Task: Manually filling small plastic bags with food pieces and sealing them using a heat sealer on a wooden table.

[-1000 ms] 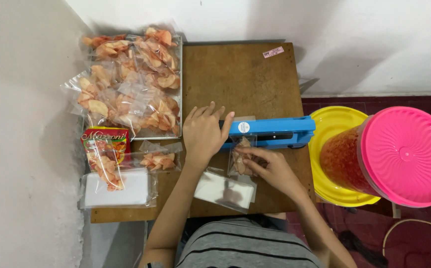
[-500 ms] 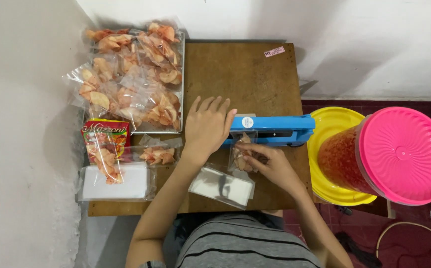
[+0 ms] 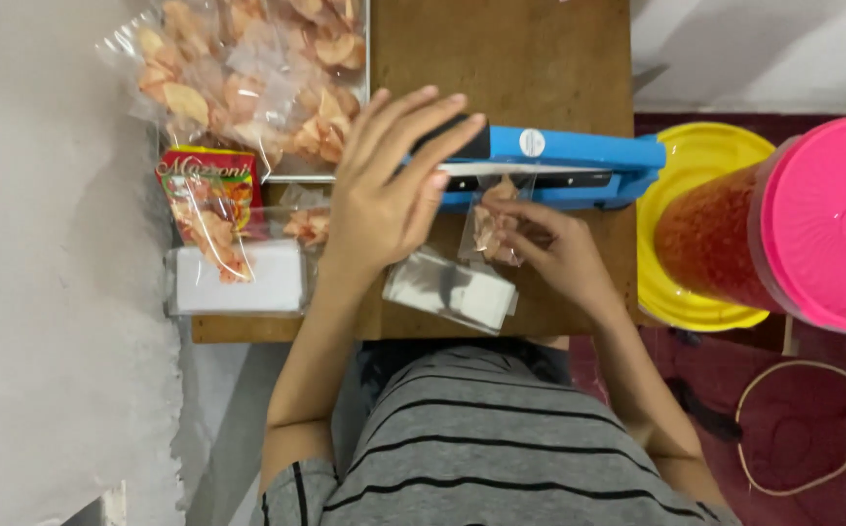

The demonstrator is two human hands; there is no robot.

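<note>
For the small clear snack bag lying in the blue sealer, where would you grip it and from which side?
Probably by its lower body, coming from the side nearest the person. The small clear snack bag has its open top tucked under the arm of the blue sealer, so that end is blocked. The right hand already pinches the free lower part, while the left hand rests on the sealer's arm.

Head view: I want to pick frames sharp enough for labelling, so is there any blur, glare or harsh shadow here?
Head view: lit evenly, shadows soft; the left hand on the blue sealer looks slightly soft; mild sheen on the small clear bag held by the right hand and on the packed snack bags; pink lid cropped at the right edge.
</note>
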